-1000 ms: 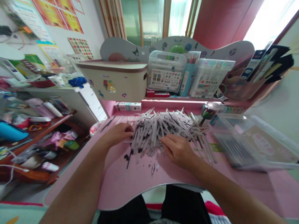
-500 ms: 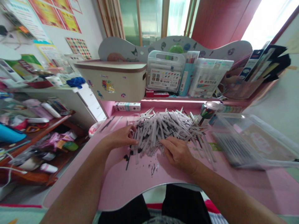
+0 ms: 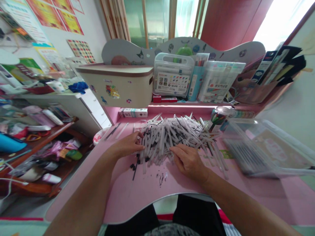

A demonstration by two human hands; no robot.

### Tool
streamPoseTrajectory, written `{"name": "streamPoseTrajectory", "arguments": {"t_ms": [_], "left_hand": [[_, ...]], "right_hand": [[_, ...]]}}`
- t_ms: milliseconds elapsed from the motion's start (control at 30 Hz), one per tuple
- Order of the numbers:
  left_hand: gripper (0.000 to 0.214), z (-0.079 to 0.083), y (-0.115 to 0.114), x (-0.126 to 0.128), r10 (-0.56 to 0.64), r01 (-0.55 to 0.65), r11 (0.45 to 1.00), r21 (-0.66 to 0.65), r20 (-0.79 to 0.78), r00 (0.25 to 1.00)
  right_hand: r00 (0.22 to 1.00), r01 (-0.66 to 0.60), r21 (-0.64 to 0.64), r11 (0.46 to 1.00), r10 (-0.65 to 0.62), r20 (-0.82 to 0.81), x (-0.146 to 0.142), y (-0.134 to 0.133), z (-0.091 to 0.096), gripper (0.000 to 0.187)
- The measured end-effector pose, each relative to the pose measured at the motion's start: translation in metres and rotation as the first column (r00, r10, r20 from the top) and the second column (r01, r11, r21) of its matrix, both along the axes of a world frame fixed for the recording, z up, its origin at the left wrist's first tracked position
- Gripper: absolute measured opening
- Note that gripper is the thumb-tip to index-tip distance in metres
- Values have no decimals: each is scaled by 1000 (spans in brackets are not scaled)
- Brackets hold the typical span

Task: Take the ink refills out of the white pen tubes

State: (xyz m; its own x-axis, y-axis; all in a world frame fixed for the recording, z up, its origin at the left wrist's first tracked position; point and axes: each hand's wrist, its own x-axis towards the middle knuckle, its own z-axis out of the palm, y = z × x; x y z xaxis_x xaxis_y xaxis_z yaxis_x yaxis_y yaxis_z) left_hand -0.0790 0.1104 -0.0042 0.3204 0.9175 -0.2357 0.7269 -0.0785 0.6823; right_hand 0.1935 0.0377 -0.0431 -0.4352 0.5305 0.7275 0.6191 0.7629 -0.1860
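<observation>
- Far left, out at 9 o'clock from the pile, I see a wooden shelf crowded with mixed belongings.
- At 10 o'clock, thin dark sticks lie on the pink bench.
- At 11 o'clock, a cream bin with stickers stands on the raised ledge; below it lies a small white box.
- At 9 o'clock, my left hand is at the pile's edge, thumb and index finger apart in a loose curve; I make out nothing between them.
- At 7 o'clock, black bits lie beside a slim dark rod.
- At 6 o'clock, small dark specks dot the surface.
- At the dial's centre, the pile of tubes, whitish and translucent with black pieces among them, lies heaped and criss-crossed.
- At 12 o'clock, a clear handled case stands upright on the ledge.
- At 5 o'clock, my right hand is at the pile's near edge, fingers curled close together; I can't tell whether they pinch a tube.
- At 2 o'clock, a jar stands just beside the heap.
- At 3 o'clock, a clear plastic box holds slim greyish pieces.
</observation>
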Motion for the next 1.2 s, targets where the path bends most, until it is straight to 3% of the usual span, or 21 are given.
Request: {"name": "streamPoseTrajectory", "arguments": {"t_ms": [400,700,867,1033,1200], "left_hand": [[54,-4,1,8,114,-114,993,-7,140,984],[50,4,-2,7,-18,39,996,-84,234,972],[41,5,-3,9,-20,64,989,-136,305,952],[26,10,-6,11,52,50,978,-203,468,882],[29,13,-13,16,148,94,948,-305,681,718]], "right_hand": [[999,-8,-43,999,10,32,-3,-3,-1,25],[999,3,-73,997,1,52,-4,-2,-2,26],[999,-9,-79,997,12,40,-3,-1,-3,27],[998,-8,-89,996,13,54,-4,-1,5,21],[998,-61,-255,965,54,-31,-15,1,30,21]]}}
